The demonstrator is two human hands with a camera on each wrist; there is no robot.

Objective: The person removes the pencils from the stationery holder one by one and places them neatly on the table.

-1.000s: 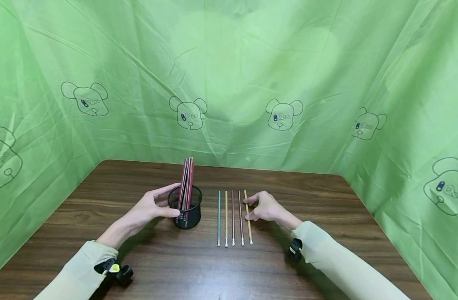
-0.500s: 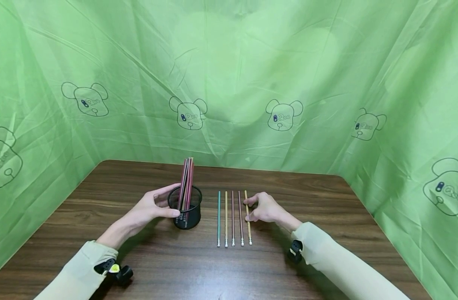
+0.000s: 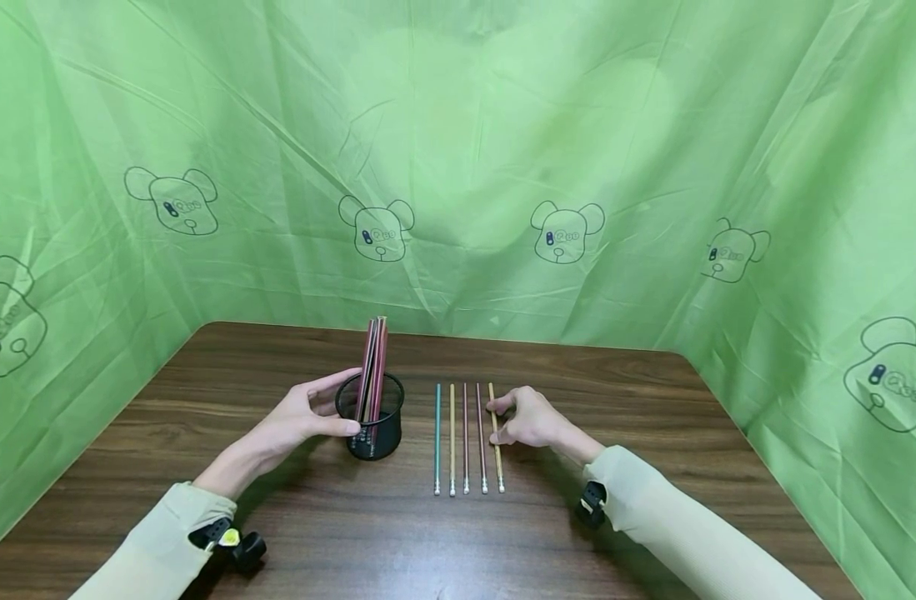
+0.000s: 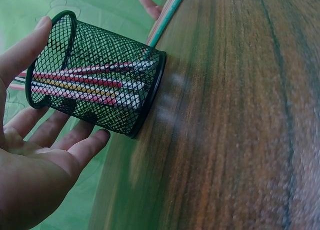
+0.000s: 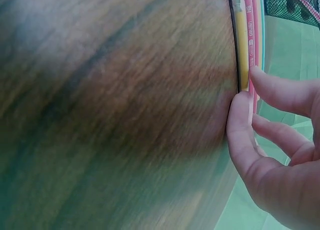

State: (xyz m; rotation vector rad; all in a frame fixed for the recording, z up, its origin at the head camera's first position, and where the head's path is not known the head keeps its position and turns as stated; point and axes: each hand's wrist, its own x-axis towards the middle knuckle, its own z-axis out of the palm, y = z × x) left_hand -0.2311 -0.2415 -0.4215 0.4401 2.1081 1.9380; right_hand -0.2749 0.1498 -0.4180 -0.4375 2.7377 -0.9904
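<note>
While the left hand (image 3: pixel 296 415) grips the cup (image 3: pixel 387 440), thumb and fingers wrapped round its side, the right hand (image 3: pixel 534 417) pinches the yellow pencil (image 3: pixel 498 467) farthest right of the cup, thumb and fingertip spaced apart along it. Best handling, I judge: light touch, squaring it without nudging its neighbour. Count: one cup; right of it, five pencils (image 3: pixel 467 442), one teal, two yellow, two dark pink; inside, a bundle (image 3: pixel 372 358), number unclear.

Cup (image 3: pixel 381 442) L of pencil row (image 3: pixel 466 439)
</note>
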